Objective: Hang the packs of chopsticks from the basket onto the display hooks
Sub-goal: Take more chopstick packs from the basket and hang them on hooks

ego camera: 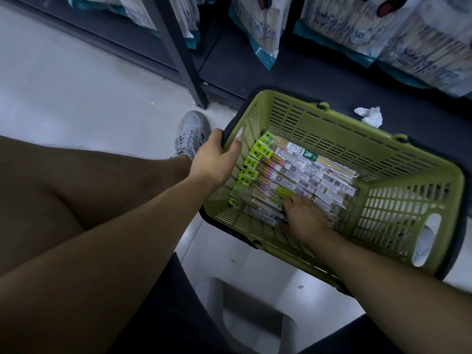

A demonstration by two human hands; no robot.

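Basket (357, 129) tilted beside dark shelf base, packs (293, 172) all inside.
Rim at its left end gripped by left hand (217, 159), fingers curled over the edge. Low in the basket, right hand (304, 218) lies on the near packs, fingers bent down among them; cannot tell whether one is pinched. Packs stacked across the bottom, green tabs leftward. Crumpled tissue (369, 114) beyond.

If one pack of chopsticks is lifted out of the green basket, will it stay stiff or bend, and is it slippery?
Probably stiff: each pack of chopsticks is long, narrow and lies straight in the basket. The clear glossy wrap may be slippery, so neighbours could slide along. Likely light for its size, being thin.
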